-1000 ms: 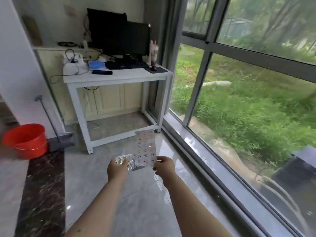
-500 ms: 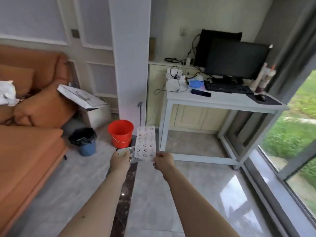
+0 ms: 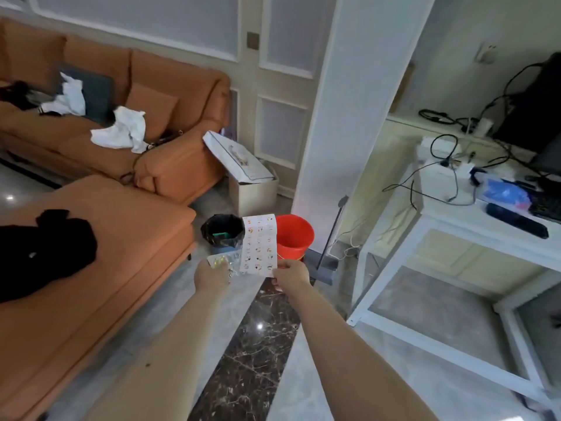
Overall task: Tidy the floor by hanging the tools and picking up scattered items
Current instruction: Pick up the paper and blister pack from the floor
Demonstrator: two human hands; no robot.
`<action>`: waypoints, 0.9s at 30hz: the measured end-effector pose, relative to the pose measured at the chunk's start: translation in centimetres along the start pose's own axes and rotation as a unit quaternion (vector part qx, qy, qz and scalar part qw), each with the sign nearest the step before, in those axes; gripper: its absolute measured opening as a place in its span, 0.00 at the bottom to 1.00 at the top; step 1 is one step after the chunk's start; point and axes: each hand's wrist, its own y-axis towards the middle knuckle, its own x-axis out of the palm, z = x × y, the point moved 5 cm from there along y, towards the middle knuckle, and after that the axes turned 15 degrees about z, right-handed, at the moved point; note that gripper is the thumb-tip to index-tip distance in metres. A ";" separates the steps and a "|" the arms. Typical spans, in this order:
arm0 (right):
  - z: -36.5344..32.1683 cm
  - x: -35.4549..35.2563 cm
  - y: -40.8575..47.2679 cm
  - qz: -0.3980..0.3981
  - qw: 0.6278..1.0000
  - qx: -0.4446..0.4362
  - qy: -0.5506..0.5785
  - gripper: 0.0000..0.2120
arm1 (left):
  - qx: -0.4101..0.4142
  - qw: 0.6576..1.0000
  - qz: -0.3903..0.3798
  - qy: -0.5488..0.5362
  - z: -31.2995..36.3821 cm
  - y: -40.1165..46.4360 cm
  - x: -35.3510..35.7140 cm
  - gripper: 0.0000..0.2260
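Note:
My right hand (image 3: 290,278) pinches the lower corner of a white sticker sheet (image 3: 260,244) printed with small coloured faces, held upright in front of me. My left hand (image 3: 212,276) grips a clear plastic blister pack (image 3: 224,259) with yellowish pieces inside, its edge tucked behind the sheet. Both arms reach forward at waist height. Beyond the hands stand a small bin with a black liner (image 3: 223,230) and a red bucket (image 3: 294,237). A long-handled tool (image 3: 333,235) leans by the white pillar.
An orange sofa (image 3: 100,238) with black and white clothes fills the left. A cardboard box (image 3: 252,183) sits by the wall. A white desk (image 3: 473,226) with cables and a monitor stands on the right. A dark marble strip (image 3: 252,344) runs down the grey floor.
The view has swung left from the window and desk toward the sofa, bin and bucket. Both hands keep the same hold on the sheet and the blister pack.

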 end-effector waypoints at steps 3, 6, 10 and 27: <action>-1.9 4.8 2.7 -0.010 1.000 0.021 0.001 0.14 | -0.006 1.000 -0.007 0.001 1.1 5.6 0.4 0.13; -4.1 8.8 5.0 -0.007 0.999 0.050 0.006 0.15 | -0.011 1.000 -0.003 0.024 2.5 10.5 0.7 0.12; -6.9 13.0 8.8 -0.007 0.997 0.072 0.017 0.16 | -0.029 0.999 0.001 0.038 4.3 16.6 2.1 0.20; -13.2 24.8 31.6 -0.021 0.997 0.069 -0.032 0.15 | -0.106 0.994 0.008 -0.012 9.3 36.5 17.2 0.15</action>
